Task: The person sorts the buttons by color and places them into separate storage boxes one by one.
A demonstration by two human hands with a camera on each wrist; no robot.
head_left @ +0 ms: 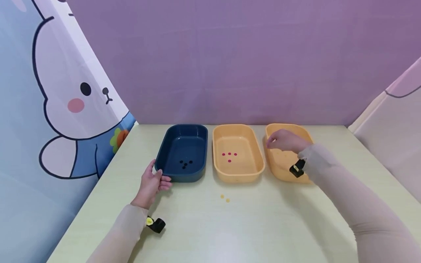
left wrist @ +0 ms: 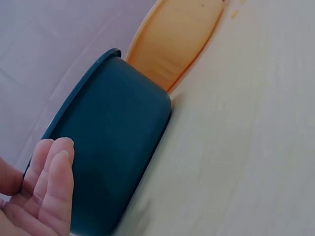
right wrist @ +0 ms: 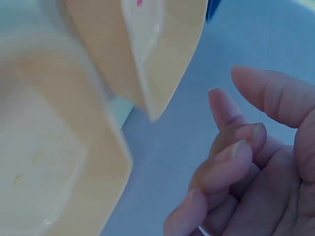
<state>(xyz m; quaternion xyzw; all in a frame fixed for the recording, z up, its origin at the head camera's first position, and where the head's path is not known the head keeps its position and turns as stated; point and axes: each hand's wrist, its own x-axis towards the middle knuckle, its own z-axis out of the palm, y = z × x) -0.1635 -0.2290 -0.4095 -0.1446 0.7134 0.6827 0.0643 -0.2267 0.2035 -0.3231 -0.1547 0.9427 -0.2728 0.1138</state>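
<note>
At the near left corner of a dark blue tray (head_left: 182,146), my left hand (head_left: 152,186) holds the rim, its fingers against the outer wall. Several black discs (head_left: 185,164) lie in that tray. My right hand (head_left: 285,140) is above the right-hand yellow tray (head_left: 289,176). Its fingers are loosely bent, thumb and index fingertip apart, and nothing shows between them in the right wrist view. Small yellow discs (right wrist: 36,157) lie inside that tray. Two more yellow discs (head_left: 225,198) lie on the table in front of the middle yellow tray (head_left: 239,178).
Several magenta discs (head_left: 229,154) sit in the middle tray, between the other two. All three trays stand in a row on the pale table (head_left: 210,226), close to the purple cloth (head_left: 213,65) behind. A cartoon-printed cloth (head_left: 75,109) hangs at the left.
</note>
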